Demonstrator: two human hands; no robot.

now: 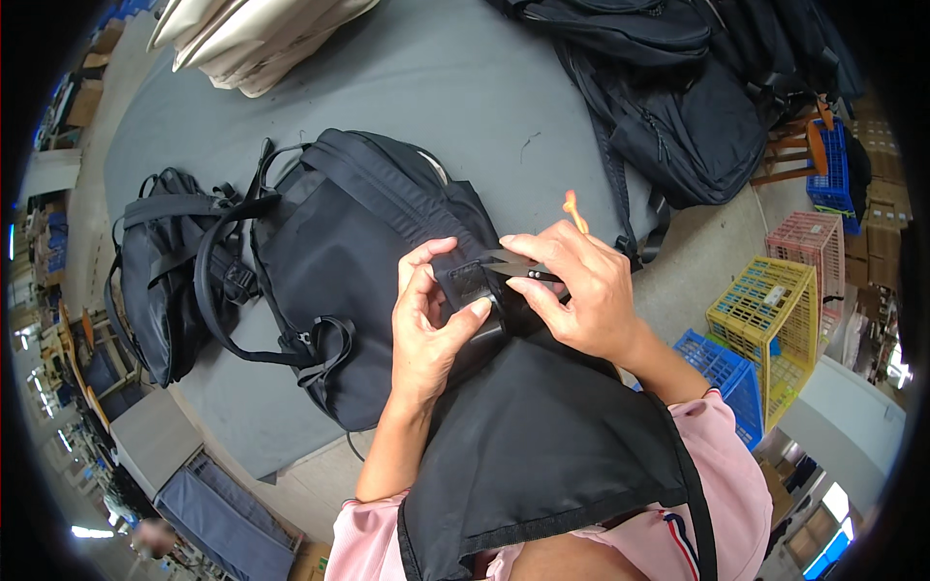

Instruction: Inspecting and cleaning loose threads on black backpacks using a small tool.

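One backpack, near-black with a faint blue cast, lying on the grey table in front of you. Its broad face is smooth and matt, lightly creased; a wide padded strap runs across its upper part toward your hands. A pale sliver shows along the upper right edge; thinner bands loop out at the left and lower side.

One tab, dark and squared off, at the strap's near end, between your two hands. Its face looks flat, with a slightly raised border; any marking is too small to tell.

One left hand, yours: fingers curled, thumb pressed in, gripping the tab.

One right hand, yours: thumb and fingers pinching small snips, dark-handled, grey-bladed. The blades lie at the tab's upper right edge; you cannot tell whether they touch it. An orange cord sticks out beyond your knuckles.

One smaller dark bag, left of the backpack. Several more dark bags, heaped upper right. Cream bags, stacked upper left. One black apron, worn by you.
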